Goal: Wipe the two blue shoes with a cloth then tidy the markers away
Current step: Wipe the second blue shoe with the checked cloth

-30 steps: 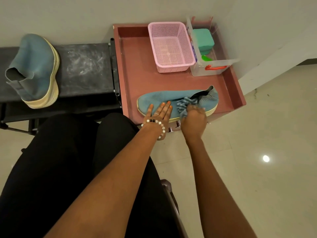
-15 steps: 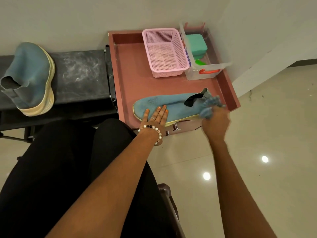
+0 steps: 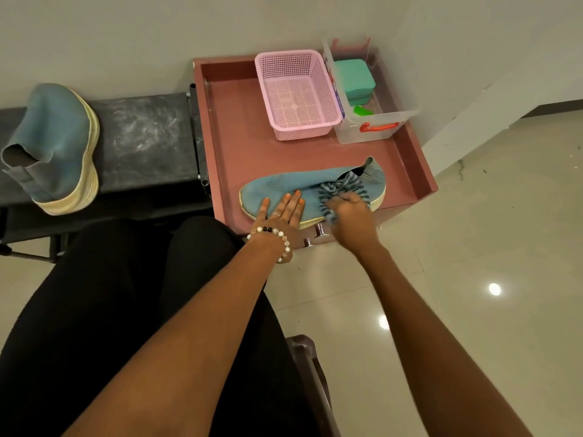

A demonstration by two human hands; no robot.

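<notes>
A blue knit shoe (image 3: 284, 184) lies on its side along the near edge of the reddish tray-top cabinet (image 3: 246, 146). My left hand (image 3: 280, 212) presses flat on its toe half with straight fingers. My right hand (image 3: 350, 212) grips a blue striped cloth (image 3: 340, 187) against the shoe's heel half, near the opening. The second blue shoe (image 3: 53, 143) stands tilted on the black bench (image 3: 145, 134) at the far left, away from both hands. No markers show plainly.
A pink mesh basket (image 3: 296, 93) and a clear plastic box (image 3: 372, 127) holding a green block stand at the back of the tray. The wall is right behind them. My black-clad legs fill the lower left; shiny floor lies to the right.
My right hand with the cloth has swept back left from the shoe's heel end onto its heel half. My left hand has stayed pressed on the toe half.
</notes>
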